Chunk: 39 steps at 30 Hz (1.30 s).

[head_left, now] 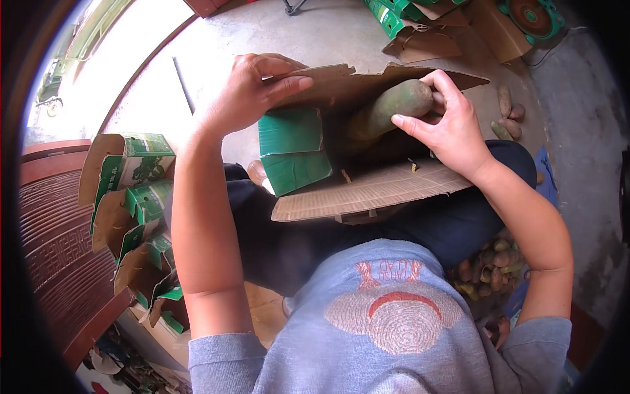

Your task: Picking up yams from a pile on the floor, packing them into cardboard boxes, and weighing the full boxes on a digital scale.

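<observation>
An open cardboard box (pixel 367 194), brown inside with a green side flap (pixel 295 152), stands between my knees with its top flaps spread. With thumb and fingers my left hand (pixel 257 88) pinches the upper edge of its far flap. My right hand (pixel 453 125) grips the near end of a thick, long green radish (pixel 398 107), thumb on one side and fingers round the end. The radish lies tilted in the box mouth, its other end down in shadow. What else the box holds is too dark to tell.
Several open green-and-brown boxes (pixel 147 161) stand at left beside a reddish wooden bench (pixel 62 262). A few loose radishes (pixel 509 125) lie on the floor at right; a larger pile (pixel 492 266) is by my right leg. More boxes (pixel 430 43) and a round green machine (pixel 533 18) are at far right.
</observation>
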Motion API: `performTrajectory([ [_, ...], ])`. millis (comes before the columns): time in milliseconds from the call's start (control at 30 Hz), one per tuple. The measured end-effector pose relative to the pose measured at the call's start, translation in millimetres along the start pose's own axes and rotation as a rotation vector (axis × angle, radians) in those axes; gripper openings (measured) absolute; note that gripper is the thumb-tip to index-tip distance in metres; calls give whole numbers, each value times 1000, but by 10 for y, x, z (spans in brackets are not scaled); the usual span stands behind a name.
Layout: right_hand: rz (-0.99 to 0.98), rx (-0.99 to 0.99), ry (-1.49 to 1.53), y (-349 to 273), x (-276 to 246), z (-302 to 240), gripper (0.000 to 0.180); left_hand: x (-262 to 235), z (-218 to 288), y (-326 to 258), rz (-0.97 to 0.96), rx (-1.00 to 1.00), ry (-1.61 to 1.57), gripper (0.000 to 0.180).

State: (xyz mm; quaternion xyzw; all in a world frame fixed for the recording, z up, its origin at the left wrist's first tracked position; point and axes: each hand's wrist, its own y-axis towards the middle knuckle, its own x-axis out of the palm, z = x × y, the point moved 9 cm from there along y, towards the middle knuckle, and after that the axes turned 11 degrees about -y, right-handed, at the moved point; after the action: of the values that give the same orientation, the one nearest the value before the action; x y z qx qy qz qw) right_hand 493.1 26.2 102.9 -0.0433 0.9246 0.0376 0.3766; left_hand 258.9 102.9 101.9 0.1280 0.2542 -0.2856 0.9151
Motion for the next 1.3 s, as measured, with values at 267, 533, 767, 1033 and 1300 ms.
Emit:
performTrajectory([
  [267,-82,14,-270,-239,-279,51,39,5,-63,31,-7,29,10,33],
  [533,654,115,-240,-1093,-1955,270,19,113,-191,-23,-82,-85,-89,39],
  [767,831,505,-398,-2901,-2728,2341,24,-406,-284,-104,59,-28,-348,49],
  [1033,140,1005,-322,-5222,-713,4302,54,-518,-610,-199,262,-163,-384,57],
  [1300,-294,1576,75,-6085,273,4120,55,-573,-799,-360,355,-315,-405,57],
])
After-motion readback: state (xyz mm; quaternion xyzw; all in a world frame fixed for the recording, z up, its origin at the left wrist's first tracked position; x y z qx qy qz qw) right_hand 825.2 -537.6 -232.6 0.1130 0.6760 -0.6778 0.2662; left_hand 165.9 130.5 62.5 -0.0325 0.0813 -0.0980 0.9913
